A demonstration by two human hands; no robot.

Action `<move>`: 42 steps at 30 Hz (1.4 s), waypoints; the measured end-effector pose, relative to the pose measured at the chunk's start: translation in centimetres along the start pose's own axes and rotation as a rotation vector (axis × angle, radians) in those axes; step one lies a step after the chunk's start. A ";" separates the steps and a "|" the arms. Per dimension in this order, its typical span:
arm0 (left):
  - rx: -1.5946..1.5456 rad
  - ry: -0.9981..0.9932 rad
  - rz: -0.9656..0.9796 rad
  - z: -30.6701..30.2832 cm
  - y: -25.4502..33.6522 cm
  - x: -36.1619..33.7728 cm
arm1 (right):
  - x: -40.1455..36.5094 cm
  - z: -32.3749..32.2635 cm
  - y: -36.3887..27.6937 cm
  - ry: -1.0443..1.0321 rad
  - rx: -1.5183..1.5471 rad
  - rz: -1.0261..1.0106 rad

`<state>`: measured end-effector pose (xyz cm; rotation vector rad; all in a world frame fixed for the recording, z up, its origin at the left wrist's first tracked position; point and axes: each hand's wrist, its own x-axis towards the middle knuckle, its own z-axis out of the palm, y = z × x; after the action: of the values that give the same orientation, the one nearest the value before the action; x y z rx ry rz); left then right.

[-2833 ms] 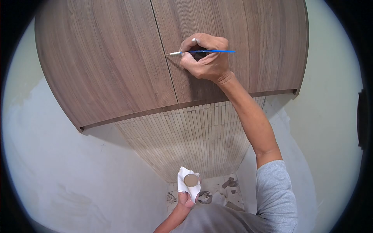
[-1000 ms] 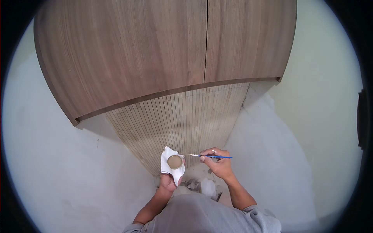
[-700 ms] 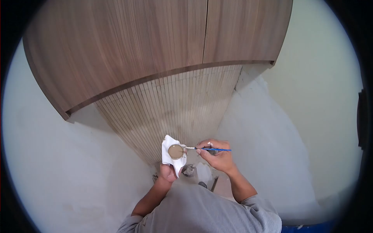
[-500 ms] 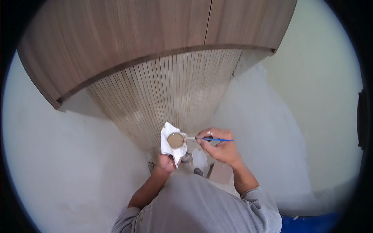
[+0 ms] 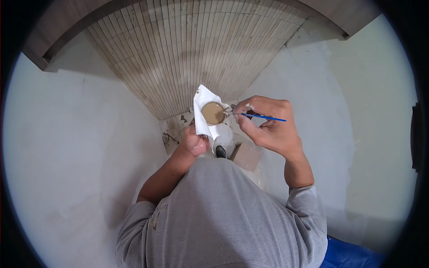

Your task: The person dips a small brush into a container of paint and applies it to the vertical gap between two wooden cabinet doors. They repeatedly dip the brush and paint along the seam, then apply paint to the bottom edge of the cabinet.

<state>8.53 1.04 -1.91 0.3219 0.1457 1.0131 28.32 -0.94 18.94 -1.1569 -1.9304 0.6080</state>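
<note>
The left hand [image 5: 195, 142] holds a round container [image 5: 203, 118] in front of the body, and its fingers seem bent around it, although a white cloth [image 5: 202, 128] hides most of them. The cloth lies between the hand and the container, probably to keep the skin clean and to catch drops. The mouth of the container faces upward, I think so that the brownish liquid [image 5: 212, 112] does not spill. The right hand [image 5: 273, 127] pinches a thin blue brush [image 5: 264, 117] between thumb and fingers, similar to a pen, which likely gives fine control. The brush's tip is at the container's right edge; whether it dips into the liquid or only touches the rim, I cannot tell. Both hands are close together, presumably so the brush easily reaches the liquid. Behind them stands a wall of narrow strips [image 5: 187, 53].
</note>
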 end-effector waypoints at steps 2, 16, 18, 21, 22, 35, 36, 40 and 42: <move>-0.043 -0.038 -0.017 0.3 0.1 -0.1 | 0.4 0.4 0.1 -0.019 -0.074 -0.015; -0.076 -0.081 -0.046 0.6 0.5 -0.1 | 0.4 1.4 1.5 -0.099 -0.019 0.001; -0.085 -0.101 -0.021 0.9 0.3 -0.2 | -0.2 1.4 1.6 -0.036 0.012 0.016; -0.115 -0.060 -0.037 0.8 0.3 0.2 | -1.1 1.9 2.6 0.017 0.001 -0.044; -0.037 -0.032 -0.022 0.9 0.3 0.2 | -1.4 2.0 2.8 0.031 -0.013 -0.079; 0.006 -0.048 0.037 1.6 0.8 1.0 | -1.3 1.5 2.5 -0.022 0.007 0.074; -0.078 -0.126 0.049 2.0 1.1 1.0 | -1.3 1.5 2.1 -0.014 0.048 0.120; 0.151 -0.061 0.110 2.6 0.8 1.8 | -1.0 0.1 2.7 0.021 0.198 0.175; 0.123 0.032 0.103 2.8 0.8 2.2 | -0.2 -1.2 3.4 0.045 0.276 0.166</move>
<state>9.78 2.72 1.08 0.4287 0.2223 1.1135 31.04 0.44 17.08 -1.1482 -1.6618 0.8988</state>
